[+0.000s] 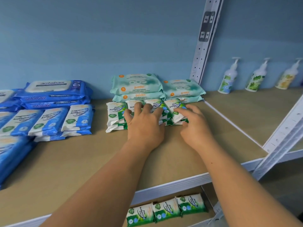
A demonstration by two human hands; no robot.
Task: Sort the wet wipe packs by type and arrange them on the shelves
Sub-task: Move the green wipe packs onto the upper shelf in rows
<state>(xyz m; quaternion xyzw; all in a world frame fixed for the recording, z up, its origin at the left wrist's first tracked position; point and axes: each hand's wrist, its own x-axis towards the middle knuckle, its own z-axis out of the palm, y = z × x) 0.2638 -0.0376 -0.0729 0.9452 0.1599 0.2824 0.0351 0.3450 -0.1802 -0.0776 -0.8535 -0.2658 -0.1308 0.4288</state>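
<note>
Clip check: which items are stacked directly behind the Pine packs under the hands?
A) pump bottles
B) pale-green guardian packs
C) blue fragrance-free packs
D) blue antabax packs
B: the pale-green guardian packs sit in stacks right behind the Pine packs that the left hand and right hand rest on.

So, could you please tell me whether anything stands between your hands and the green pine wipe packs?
Nothing visible does: the left hand and right hand rest on the pine wipe packs. Right behind that row sit the teal guardian stacks, which would likely block pushing further back.
</note>
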